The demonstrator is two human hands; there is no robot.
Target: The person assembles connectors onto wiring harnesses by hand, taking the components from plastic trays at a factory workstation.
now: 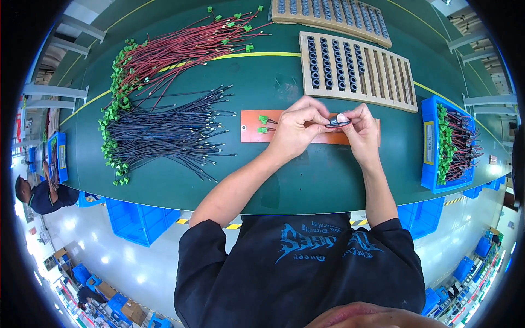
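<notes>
Both my hands meet over an orange board (251, 135) on the green table. My left hand (295, 128) and my right hand (362, 131) are closed, fingertips pinching a small dark ring with black wire (338, 123) between them. The fingers partly cover it, so how the wire runs through or around the ring cannot be made out. Left of my left hand, two green connectors (263, 119) lie on the board, their dark leads passing under that hand.
To the left lie black wires (169, 134) and red wires (186, 52) with green connectors. Beyond my hands are a slotted tray (383, 71) of dark rings and another tray (333, 13). A blue bin (432, 147) of wires stands right. A person (46, 191) works far left.
</notes>
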